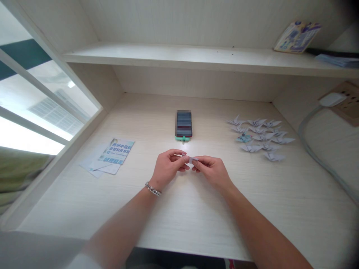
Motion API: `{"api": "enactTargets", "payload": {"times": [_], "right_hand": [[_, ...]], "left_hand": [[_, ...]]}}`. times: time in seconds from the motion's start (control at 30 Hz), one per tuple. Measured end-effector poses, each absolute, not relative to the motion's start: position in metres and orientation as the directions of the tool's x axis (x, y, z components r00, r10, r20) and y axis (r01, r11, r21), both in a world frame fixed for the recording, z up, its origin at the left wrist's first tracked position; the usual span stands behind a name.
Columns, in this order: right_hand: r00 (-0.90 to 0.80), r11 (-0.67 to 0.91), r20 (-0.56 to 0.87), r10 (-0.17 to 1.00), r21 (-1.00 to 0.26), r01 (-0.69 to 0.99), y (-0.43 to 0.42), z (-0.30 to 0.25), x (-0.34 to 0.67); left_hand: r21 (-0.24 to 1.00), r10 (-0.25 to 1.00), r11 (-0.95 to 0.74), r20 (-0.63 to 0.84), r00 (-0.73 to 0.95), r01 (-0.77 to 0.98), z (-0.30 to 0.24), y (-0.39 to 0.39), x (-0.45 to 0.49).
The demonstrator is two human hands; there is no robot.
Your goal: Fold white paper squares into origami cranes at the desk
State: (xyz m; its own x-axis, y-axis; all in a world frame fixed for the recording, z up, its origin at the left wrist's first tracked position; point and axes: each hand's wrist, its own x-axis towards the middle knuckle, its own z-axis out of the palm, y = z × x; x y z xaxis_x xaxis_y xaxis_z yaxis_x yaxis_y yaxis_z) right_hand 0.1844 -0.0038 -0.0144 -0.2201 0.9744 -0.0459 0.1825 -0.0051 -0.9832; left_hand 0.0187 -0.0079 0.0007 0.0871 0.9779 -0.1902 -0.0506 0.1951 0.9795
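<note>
Both my hands meet over the middle of the pale wooden desk (179, 216). My left hand (167, 167), with a silver chain bracelet on its wrist, pinches one end of a small folded piece of pale paper (192, 159). My right hand (211, 171) pinches the other end. The paper is tiny and mostly hidden between my fingertips. A phone (183, 125) in a green case lies flat just beyond my hands.
Several folded paper cranes (259, 135) lie in a cluster at the right. Printed leaflets (112, 156) lie at the left. A shelf (196, 56) above holds a card (297, 36). A wall socket with a plug (332, 99) and grey cable (314, 153) sits at the right.
</note>
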Motion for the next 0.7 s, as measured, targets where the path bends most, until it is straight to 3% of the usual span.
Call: {"api": "enactTargets", "payload": {"times": [0.7], "right_hand": [[-0.244, -0.015, -0.043, 0.969, -0.993, 0.116, -0.006, -0.0121, 0.183]], "left_hand": [[1.0, 0.997, 0.024, -0.024, 0.08, -0.009, 0.0004, -0.0094, 0.022]]}}
